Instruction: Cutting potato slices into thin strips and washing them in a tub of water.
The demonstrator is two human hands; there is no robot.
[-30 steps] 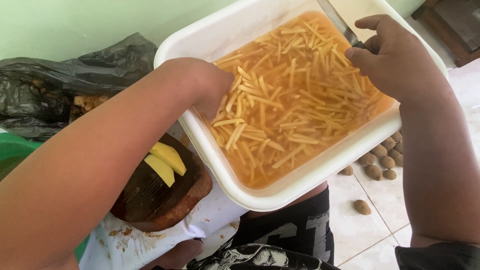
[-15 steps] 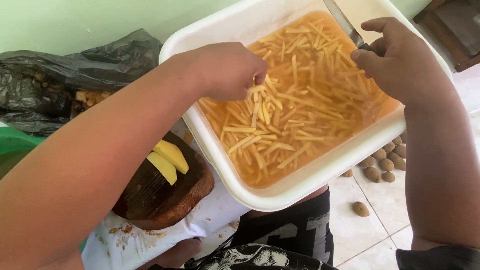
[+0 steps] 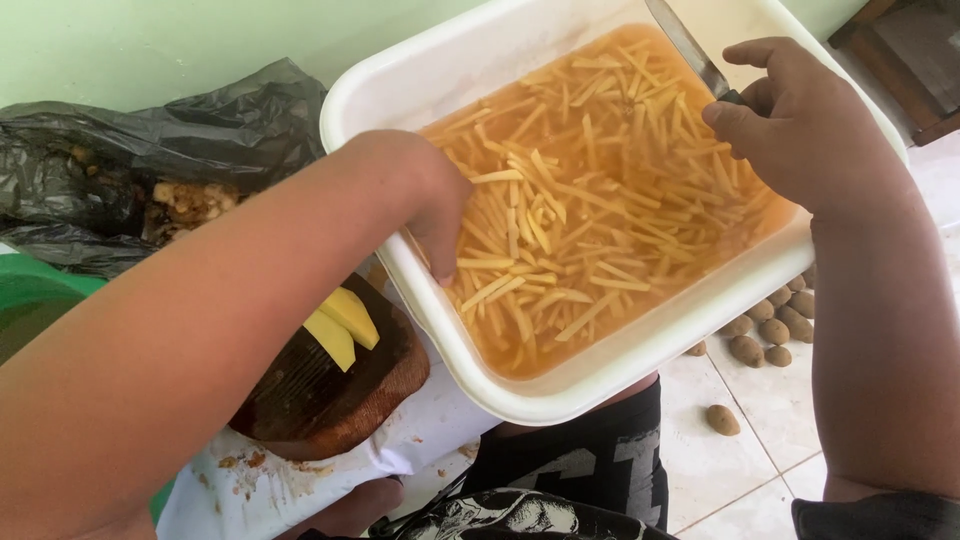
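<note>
A white square basin (image 3: pixel 640 345) holds cloudy water and many thin yellow potato sticks (image 3: pixel 590 210). My left hand (image 3: pixel 430 205) reaches over the basin's left rim, fingers pointing down into the water among the sticks. My right hand (image 3: pixel 800 125) hovers over the basin's right side and grips the handle of a knife (image 3: pixel 685 45), whose blade points to the far rim. A round dark wooden cutting board (image 3: pixel 330 395) sits left of the basin with two yellow potato slices (image 3: pixel 342 322) on it.
A black plastic bag (image 3: pixel 150 150) with potato peels lies at the back left. Several small brown potatoes (image 3: pixel 765 330) are scattered on the white tiled floor (image 3: pixel 740 470) at the right. A green tub rim (image 3: pixel 40 290) shows at far left.
My left hand has moved from the basin's rim into the water among the sticks, fingers now pointing down. The right hand with the knife has stayed roughly in place.
</note>
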